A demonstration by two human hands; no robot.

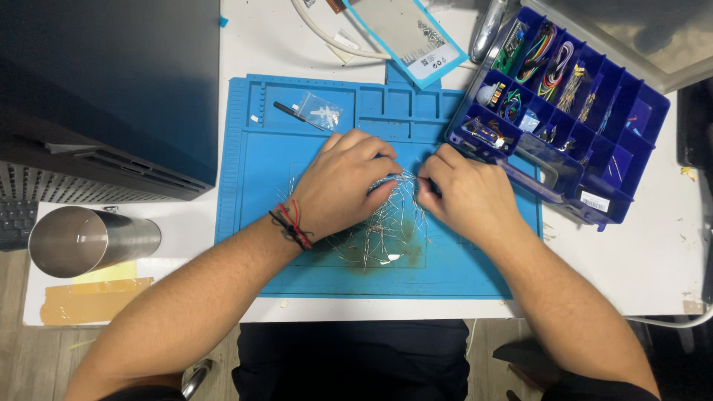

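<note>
A loose pile of thin metal-legged components lies in the middle of a blue work mat. My left hand rests curled over the left part of the pile, with red and black cords round its wrist. My right hand sits at the pile's right edge, its thumb and forefinger pinched on some of the thin leads. The fingertips of both hands almost meet above the pile. What lies under the left palm is hidden.
A dark blue compartment box of small electronic parts stands open at the right. A steel tumbler lies at the left below a dark computer case. A small clear bag and a black tool lie on the mat's top.
</note>
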